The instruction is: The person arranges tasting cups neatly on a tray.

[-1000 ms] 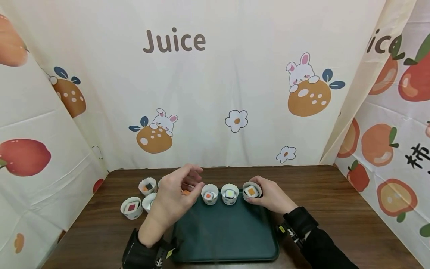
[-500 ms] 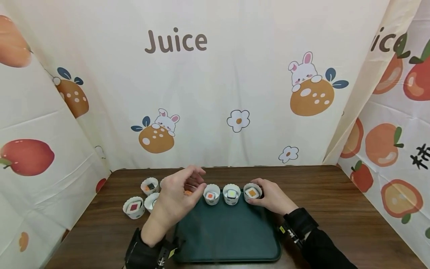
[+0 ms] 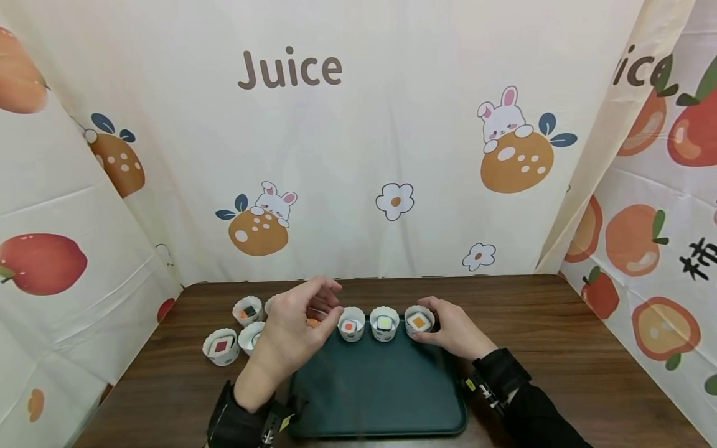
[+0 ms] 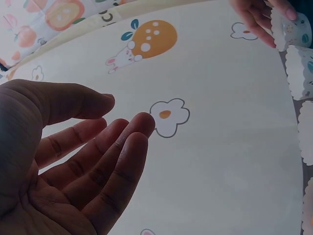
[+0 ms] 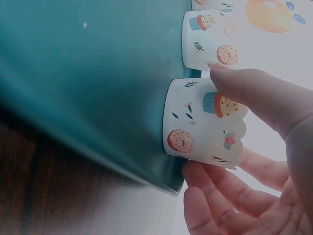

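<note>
My right hand (image 3: pixel 456 326) holds a patterned paper baking cup (image 3: pixel 419 320) at the back right corner of a dark green tray (image 3: pixel 381 392). Inside that cup is a white piece with an orange square top. In the right wrist view the thumb and fingers lie round the cup's sides, and its base meets the tray. Left of it stand a cup with a yellow-green-topped piece (image 3: pixel 384 323) and one with a red-orange-topped piece (image 3: pixel 349 326). My left hand (image 3: pixel 294 326) hovers over the tray's left side, fingers loosely bent around nothing, partly hiding an orange item (image 3: pixel 312 322).
Left of the tray, on the wooden table (image 3: pixel 151 386), are several more cups, including one with a dark red-topped piece (image 3: pixel 221 346) and one with orange and black contents (image 3: pixel 247 310). My left hand partly covers others. A printed curtain (image 3: pixel 358 143) encloses the back and sides.
The cup in my right hand has shifted very slightly left, closer to its neighbour. My left hand stays nearly still.
</note>
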Motion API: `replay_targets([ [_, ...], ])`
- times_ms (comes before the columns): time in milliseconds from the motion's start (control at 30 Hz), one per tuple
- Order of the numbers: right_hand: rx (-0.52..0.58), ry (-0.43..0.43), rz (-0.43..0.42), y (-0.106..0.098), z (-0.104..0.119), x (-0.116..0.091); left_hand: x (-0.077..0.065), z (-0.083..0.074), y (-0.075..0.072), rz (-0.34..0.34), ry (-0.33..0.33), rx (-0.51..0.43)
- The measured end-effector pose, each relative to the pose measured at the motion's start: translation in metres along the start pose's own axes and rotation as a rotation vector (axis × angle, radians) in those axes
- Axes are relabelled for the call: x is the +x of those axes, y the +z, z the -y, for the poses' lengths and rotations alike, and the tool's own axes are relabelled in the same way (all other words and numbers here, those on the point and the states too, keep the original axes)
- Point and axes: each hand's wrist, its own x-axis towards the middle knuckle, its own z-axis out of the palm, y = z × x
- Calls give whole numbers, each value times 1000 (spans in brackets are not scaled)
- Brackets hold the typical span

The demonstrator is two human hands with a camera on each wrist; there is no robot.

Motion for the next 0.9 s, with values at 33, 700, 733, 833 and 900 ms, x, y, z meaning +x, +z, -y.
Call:
replay_targets([
  [33,-1,3,-3,0,0,0,0,0,0,1,-1,-2],
  [700,24,15,-110,-2,6,-19,-2,0,0,9,3,2],
  [733,24,15,-115,-2,7,-20,-1,0,0,8,3,1],
  [833,27,17,-137,-7,12,-22,-1,0,0,12,11,-1],
  [900,31,14,-156,-11,16,-24,0,0,1,17,14,-5],
])
